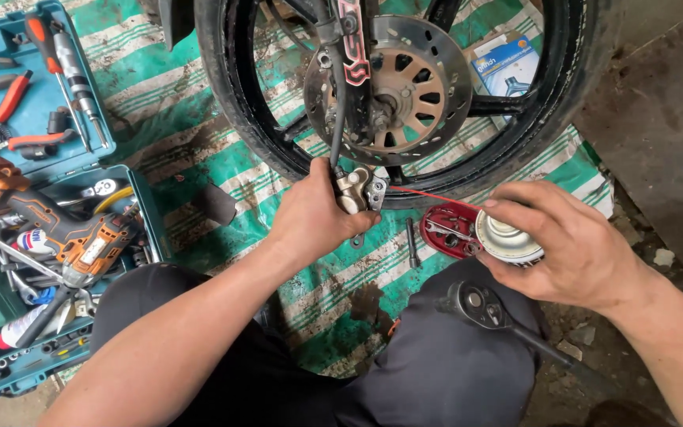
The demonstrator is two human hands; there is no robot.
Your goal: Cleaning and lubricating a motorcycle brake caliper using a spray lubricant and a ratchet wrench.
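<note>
My left hand grips a metal brake caliper that hangs on its hose just below a motorcycle wheel with a drilled brake disc. My right hand holds a spray can, index finger on its top. A thin red straw runs from the can's nozzle toward the caliper. Between the can and the caliper lies a red cap with small parts in it.
A green and white striped mat covers the ground. An open blue tool case at left holds pliers, screwdrivers and an orange power drill. A ratchet wrench rests on my right knee. A bolt lies on the mat.
</note>
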